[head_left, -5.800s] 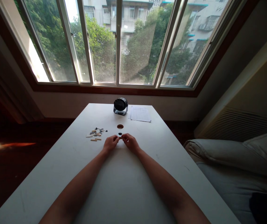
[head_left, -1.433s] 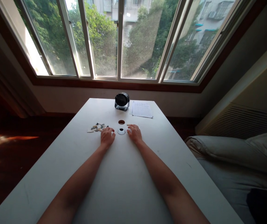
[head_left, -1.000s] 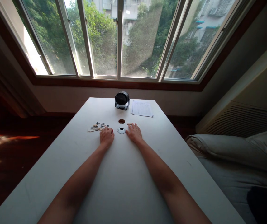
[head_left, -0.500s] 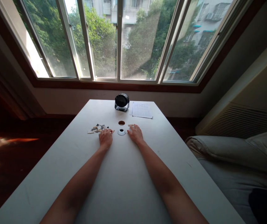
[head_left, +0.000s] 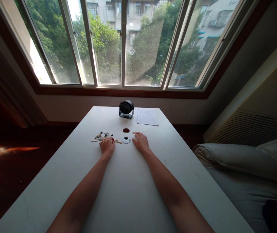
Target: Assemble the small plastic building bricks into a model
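Note:
My left hand [head_left: 107,146] rests on the white table at the right edge of a pile of small parts [head_left: 100,136], tan, grey and black. Its fingers are bent down and closed, and what they hold, if anything, is hidden. Beside its thumb lies a tan strip with holes [head_left: 118,141]. My right hand [head_left: 141,141] lies on the table with its fingers apart. Its fingertips reach a second short tan strip [head_left: 135,132], partly covered by them. Between the hands sits a round silvery ring [head_left: 126,140] with a dark centre.
Behind the ring is a round hole [head_left: 126,130] in the white table [head_left: 126,187]. Farther back stand a black round device on a bracket [head_left: 126,108] and a printed sheet [head_left: 147,116]. A pale cushioned seat [head_left: 237,155] is at the right, a window beyond the table.
My left hand has shifted slightly left, and more of the tan strip beside it shows. My right hand stays by its strip. The view has tilted up a little.

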Demonstrator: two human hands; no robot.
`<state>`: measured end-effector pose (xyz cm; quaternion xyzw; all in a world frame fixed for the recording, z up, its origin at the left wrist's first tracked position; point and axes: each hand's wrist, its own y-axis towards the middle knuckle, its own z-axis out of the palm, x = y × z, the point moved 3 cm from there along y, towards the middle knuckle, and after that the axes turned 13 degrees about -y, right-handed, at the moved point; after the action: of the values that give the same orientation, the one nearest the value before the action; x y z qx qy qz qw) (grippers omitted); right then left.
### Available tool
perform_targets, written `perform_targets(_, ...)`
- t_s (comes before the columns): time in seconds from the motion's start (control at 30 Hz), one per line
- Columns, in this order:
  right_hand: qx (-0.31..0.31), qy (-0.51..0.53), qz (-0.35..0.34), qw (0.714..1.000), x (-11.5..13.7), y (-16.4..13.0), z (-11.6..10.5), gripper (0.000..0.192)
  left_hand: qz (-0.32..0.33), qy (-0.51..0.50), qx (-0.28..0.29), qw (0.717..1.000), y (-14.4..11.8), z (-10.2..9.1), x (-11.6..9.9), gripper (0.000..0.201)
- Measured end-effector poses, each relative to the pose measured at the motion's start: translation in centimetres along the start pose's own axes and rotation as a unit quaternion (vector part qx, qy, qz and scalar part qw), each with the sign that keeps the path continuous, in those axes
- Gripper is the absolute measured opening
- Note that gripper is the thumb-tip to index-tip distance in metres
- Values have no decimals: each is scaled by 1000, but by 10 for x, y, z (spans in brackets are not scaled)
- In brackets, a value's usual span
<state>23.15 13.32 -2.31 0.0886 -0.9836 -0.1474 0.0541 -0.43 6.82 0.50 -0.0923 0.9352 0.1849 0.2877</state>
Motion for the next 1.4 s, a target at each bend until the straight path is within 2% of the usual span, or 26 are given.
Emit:
perform_targets(0.43,5,8,-32,999,4,-2,-4,41,9,-9,-5,1000,-1,0,-2,15)
perform_targets(0.83,-8,17,-44,999,6,-6,-8,42,41,-59,-4,997,0,3,-3,24)
perform_targets(0.93,-13,20,-42,999,6,-6,-8,42,95,-86,12,992,-1,3,-9,24)
perform_targets(1.07,-20,22,-37,999,6,-6,-7,42,148,-104,62,982,-6,6,-17,24)
perform_targets(1.2,-30,24,-45,998,6,-6,-7,41,149,-82,93,981,-9,9,-19,27)
perform_targets(1.4,-21,25,-41,999,5,-6,-5,40,142,-53,105,983,-10,10,-19,27)
